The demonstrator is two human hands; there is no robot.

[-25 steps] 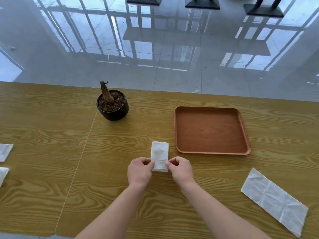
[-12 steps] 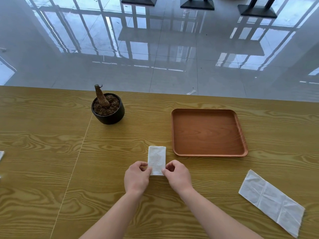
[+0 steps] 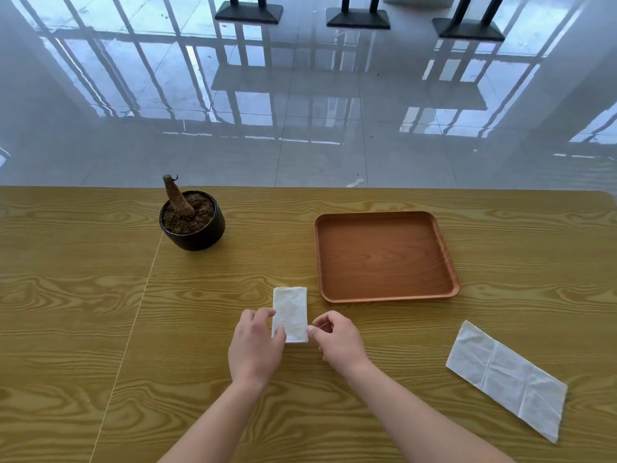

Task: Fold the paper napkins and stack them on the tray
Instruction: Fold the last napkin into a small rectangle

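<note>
Change: folded napkin [image 3: 289,314] now lies flat on the table [image 3: 83,295]; earlier its far end was lifted.
Left hand [image 3: 255,345]: fingers pressing napkin's left edge.
Right hand [image 3: 337,339]: curled, fingertips at napkin's right edge.
Tray [image 3: 447,262]: just beyond napkin, to its right.
Unfolded napkin [image 3: 507,379]: far right.

Your left hand [image 3: 255,350] and right hand [image 3: 335,339] flank a small folded napkin [image 3: 290,312] lying flat on the wooden desk [image 3: 83,312], the left thumb and fingertips resting on its near-left edge and the right fingertips touching its near-right corner. Just beyond and to the right sits the brown tray [image 3: 450,262], bare inside. A longer, half-unfolded napkin [image 3: 507,379] lies well apart at the right, and a black pot [image 3: 197,238] with a cut stump stands far left of the tray.
</note>
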